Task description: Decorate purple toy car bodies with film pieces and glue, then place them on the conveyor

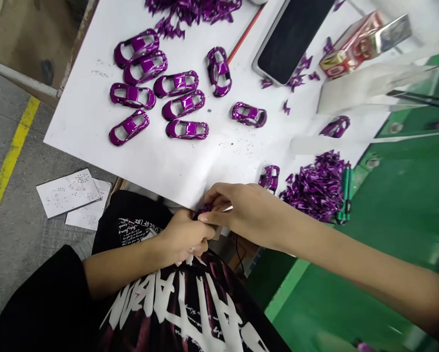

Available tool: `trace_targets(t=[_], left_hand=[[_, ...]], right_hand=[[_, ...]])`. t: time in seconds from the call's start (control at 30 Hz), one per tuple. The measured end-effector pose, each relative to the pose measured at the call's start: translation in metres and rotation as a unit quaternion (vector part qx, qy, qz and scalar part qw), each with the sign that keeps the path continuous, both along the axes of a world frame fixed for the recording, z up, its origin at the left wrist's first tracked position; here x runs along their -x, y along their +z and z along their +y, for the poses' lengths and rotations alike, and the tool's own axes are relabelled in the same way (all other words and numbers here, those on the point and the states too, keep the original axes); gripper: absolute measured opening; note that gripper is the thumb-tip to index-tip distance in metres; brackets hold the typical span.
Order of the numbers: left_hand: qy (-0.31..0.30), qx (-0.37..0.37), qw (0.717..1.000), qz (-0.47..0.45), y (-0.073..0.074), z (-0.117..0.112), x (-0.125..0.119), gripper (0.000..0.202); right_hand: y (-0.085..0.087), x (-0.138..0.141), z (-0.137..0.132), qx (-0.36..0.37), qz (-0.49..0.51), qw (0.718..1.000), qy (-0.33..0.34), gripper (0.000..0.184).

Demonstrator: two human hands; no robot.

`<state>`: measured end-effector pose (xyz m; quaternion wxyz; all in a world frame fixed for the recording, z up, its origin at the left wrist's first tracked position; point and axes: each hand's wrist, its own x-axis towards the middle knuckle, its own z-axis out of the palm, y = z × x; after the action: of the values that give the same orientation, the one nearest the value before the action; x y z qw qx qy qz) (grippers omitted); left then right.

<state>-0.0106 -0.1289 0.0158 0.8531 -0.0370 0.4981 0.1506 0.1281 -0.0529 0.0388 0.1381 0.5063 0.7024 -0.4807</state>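
At the table's near edge, my left hand [186, 233] is closed around a purple toy car body [204, 210], mostly covered by fingers. My right hand [237, 208] meets it there, thumb and fingertips pinched at the purple piece; whatever small part sits between those fingertips is hidden. Close to my right wrist lies another purple toy car body [269, 178]. Beyond it a heap of small purple plastic parts [317, 188] rests on the table.
Several purple car bodies [185, 105] lie on the white table [139, 159]. Farther back are another heap of purple parts [201, 9], a red stick [246, 34], a phone [291, 41] and a red-gold box [351, 44]. Green-handled tools [346, 195] lie at right.
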Motion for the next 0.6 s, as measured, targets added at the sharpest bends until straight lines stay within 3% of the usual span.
trace_targets(t=[0.17,0.23,0.27,0.33,0.47,0.53,0.6], left_hand=[[-0.046,-0.148,0.988,-0.014,0.000,-0.012,0.030,0.022],[-0.139,-0.297,0.945,0.002,0.005,-0.012,0.049,0.024],[-0.170,-0.336,0.926,0.007,0.008,-0.010,0.058,0.036],[-0.171,-0.406,0.897,0.025,0.016,0.000,0.067,0.061],[-0.135,-0.517,0.844,0.057,0.021,0.025,0.056,0.043],[-0.088,-0.509,0.856,-0.001,0.016,0.035,0.044,0.044],[-0.020,-0.459,0.875,-0.152,0.006,0.042,0.035,0.042]], right_hand=[[0.017,-0.011,-0.029,-0.028,0.120,0.990,-0.068,0.016],[0.026,-0.015,-0.046,-0.040,0.164,0.981,-0.098,0.024],[0.030,-0.016,-0.053,-0.054,0.175,0.977,-0.105,0.026],[0.036,-0.016,-0.066,-0.121,0.180,0.970,-0.113,0.025],[0.045,-0.015,-0.072,-0.302,0.174,0.928,-0.132,0.013],[0.049,-0.021,-0.065,-0.373,0.127,0.895,-0.207,0.010],[0.048,-0.033,-0.051,-0.445,0.041,0.830,-0.335,0.018]])
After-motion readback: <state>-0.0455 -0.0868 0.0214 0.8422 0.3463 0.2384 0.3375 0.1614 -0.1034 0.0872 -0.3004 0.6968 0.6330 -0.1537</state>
